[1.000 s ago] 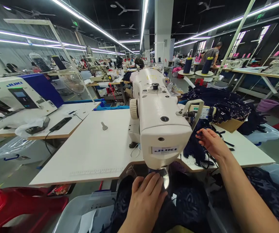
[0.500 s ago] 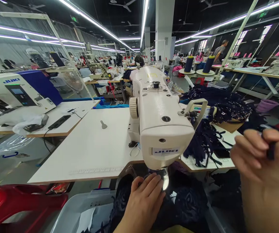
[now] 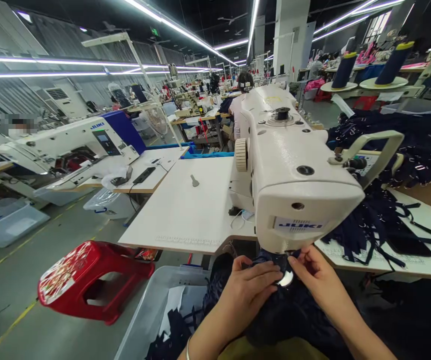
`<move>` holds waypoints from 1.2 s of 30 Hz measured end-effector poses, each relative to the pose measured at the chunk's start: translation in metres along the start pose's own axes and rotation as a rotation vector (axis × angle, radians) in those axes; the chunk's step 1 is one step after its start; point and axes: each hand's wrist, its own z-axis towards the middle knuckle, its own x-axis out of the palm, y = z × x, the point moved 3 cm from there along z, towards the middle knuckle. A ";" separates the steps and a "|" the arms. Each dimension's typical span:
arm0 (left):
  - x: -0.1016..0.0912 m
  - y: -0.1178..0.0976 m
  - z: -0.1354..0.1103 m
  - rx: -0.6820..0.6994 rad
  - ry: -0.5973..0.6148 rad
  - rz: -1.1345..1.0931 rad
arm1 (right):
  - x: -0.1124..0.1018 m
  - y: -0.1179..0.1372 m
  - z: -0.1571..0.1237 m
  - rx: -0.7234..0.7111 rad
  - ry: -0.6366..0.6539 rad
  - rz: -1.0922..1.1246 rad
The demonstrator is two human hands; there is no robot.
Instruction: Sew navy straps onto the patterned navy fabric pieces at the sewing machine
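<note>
A white Juki sewing machine [image 3: 290,170] stands on a white table [image 3: 193,210], its head facing me. Under its head lies dark navy lace fabric [image 3: 283,315]. My left hand [image 3: 251,290] rests on that fabric just left of the presser foot, fingers curled and pressing it down. My right hand [image 3: 313,272] comes in from the right, fingers pinched on the same fabric at the foot. The two hands almost touch. The needle area is hidden by the machine head.
A heap of navy straps [image 3: 380,225] lies on the table to the right. A red plastic stool [image 3: 88,280] stands at lower left, a clear bin [image 3: 155,310] beside it. Another Juki machine [image 3: 73,145] is on the left. Thread cones [image 3: 345,70] stand behind.
My right hand left the strap heap, swung out to the right, then came down to the fabric under the machine head beside my left hand. The view has shifted left.
</note>
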 end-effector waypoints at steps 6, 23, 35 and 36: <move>0.005 -0.007 0.003 0.022 0.007 0.082 | 0.020 -0.007 -0.006 0.073 -0.066 0.279; 0.005 -0.015 0.006 0.076 0.008 0.174 | 0.023 -0.011 -0.001 0.135 -0.053 0.438; 0.008 -0.017 0.008 0.106 -0.024 0.277 | 0.018 -0.006 -0.003 0.106 -0.042 0.334; 0.008 -0.018 0.008 0.095 -0.042 0.296 | 0.016 -0.005 -0.001 0.092 -0.030 0.313</move>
